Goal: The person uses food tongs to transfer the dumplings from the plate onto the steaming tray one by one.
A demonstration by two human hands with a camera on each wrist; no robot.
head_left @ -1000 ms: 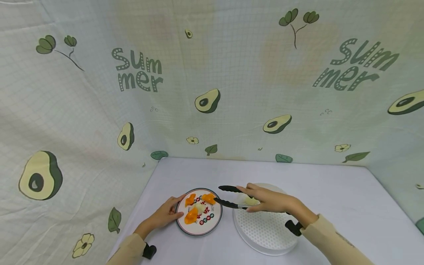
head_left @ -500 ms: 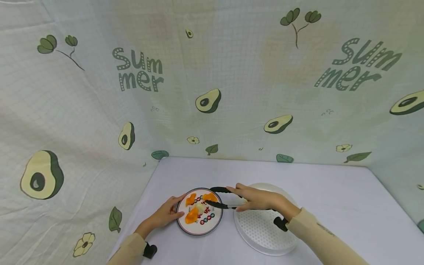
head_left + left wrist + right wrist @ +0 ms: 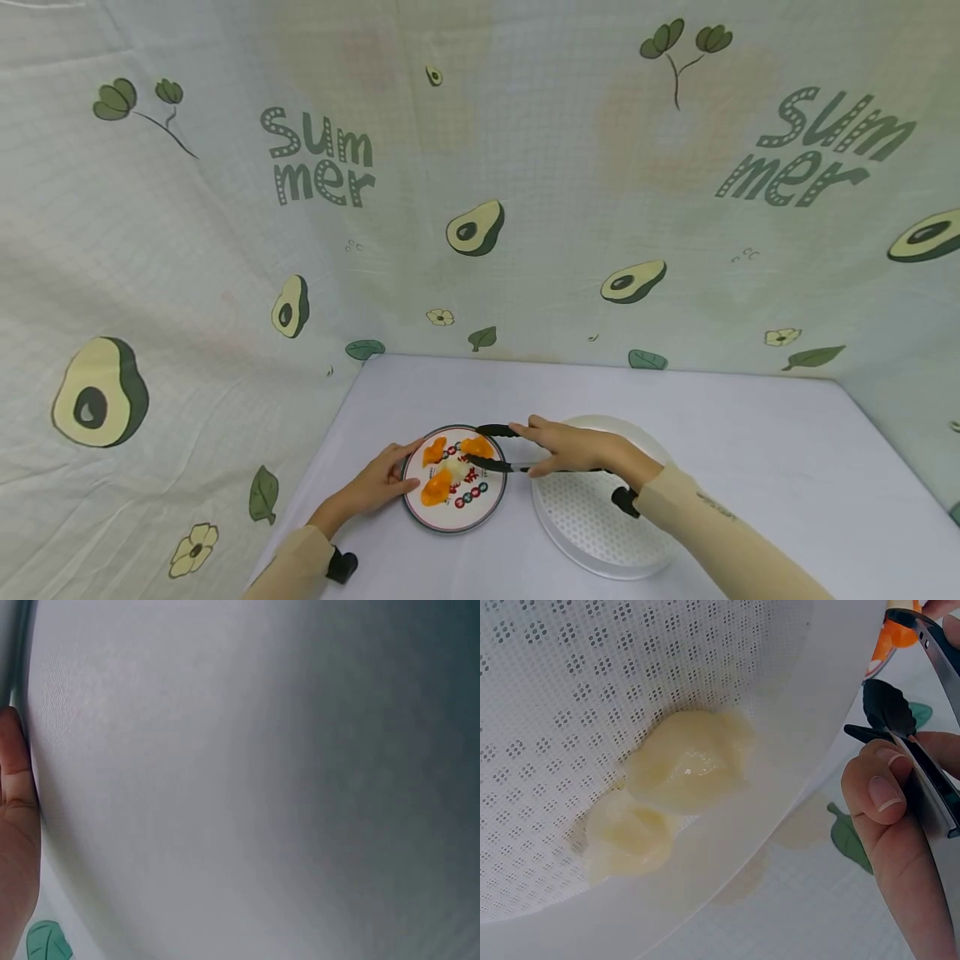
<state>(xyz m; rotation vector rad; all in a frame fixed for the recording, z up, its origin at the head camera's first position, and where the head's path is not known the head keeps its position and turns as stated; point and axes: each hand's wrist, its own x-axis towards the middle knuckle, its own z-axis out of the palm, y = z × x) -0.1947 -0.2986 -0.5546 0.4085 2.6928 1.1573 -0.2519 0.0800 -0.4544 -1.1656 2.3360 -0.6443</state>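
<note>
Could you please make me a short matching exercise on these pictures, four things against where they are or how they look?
Things:
1. Tongs
2. Orange pieces
3. Left hand
4. Round container

Places and looks:
A. At the rim of the plate
B. White, with a perforated base
C. In the right hand
D. Lying on the plate

Pairs: 1-C, 2-D, 3-A, 4-B

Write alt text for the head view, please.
A person's right hand holds open black-tipped tongs at the edge of a plate with three orange pieces; the left hand grips the opposite edge. A white perforated basket sits to the plate's right.
</note>
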